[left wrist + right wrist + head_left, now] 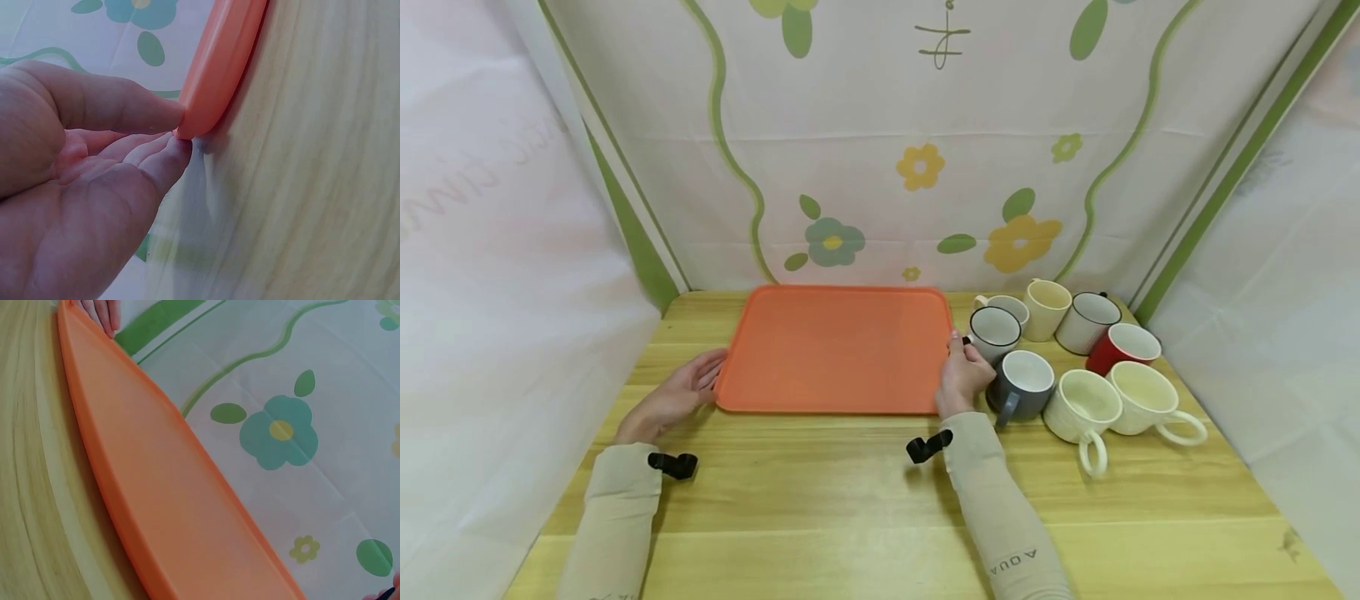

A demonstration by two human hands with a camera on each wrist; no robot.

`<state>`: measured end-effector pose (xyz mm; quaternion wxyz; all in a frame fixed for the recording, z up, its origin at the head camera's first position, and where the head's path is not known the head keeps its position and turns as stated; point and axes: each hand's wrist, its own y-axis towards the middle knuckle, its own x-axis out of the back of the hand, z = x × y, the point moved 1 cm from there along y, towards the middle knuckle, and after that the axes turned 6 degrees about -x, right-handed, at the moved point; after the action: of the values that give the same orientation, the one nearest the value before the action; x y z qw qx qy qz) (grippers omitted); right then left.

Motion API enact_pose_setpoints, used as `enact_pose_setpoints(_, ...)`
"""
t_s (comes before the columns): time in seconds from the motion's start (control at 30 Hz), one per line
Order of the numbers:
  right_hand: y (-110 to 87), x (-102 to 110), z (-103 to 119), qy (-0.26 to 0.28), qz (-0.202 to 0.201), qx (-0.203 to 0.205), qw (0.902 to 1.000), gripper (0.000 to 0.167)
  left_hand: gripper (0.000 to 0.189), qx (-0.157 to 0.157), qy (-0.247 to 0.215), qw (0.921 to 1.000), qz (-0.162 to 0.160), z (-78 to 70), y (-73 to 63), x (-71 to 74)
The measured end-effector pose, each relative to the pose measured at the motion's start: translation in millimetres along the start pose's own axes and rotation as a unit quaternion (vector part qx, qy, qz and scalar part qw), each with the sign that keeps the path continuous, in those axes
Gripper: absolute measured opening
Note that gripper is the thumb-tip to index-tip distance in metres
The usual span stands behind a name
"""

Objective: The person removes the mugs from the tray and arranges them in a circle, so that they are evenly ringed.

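An orange tray (842,350) lies at the back middle of the wooden table. My left hand (681,392) is at its left edge; in the left wrist view, the thumb (125,106) meets the rim and fingertips touch just below, pinching it. My right hand (964,375) grips the right edge, thumb along the rim, its other fingers partly hidden. Close beside that hand stand a white mug with a black rim (995,327) and a dark grey mug (1022,383). The right wrist view shows the tray (150,462) stretching toward the left hand (103,312).
More mugs crowd the table's right side: a red one (1105,354), cream ones with round handles (1078,408), a pale yellow one (1045,312) and a dark-rimmed white one (1086,325). Flower-printed cloth (865,167) walls in the back and sides of the table (820,500).
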<state>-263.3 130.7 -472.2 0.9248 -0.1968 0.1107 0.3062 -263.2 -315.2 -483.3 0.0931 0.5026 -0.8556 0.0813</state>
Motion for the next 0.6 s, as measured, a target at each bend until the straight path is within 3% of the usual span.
enact_pose_setpoints(0.23,3.9,4.8,-2.4,-0.004,-0.014,-0.022,0.9997,0.022,0.085,0.003,-0.002,1.0,0.001,0.9,1.0,-0.5)
enact_pose_setpoints(0.6,5.9,8.6,-3.1,-0.019,0.003,0.004,0.9998,0.046,0.084,0.007,-0.001,1.0,0.001,0.1,0.2,0.3)
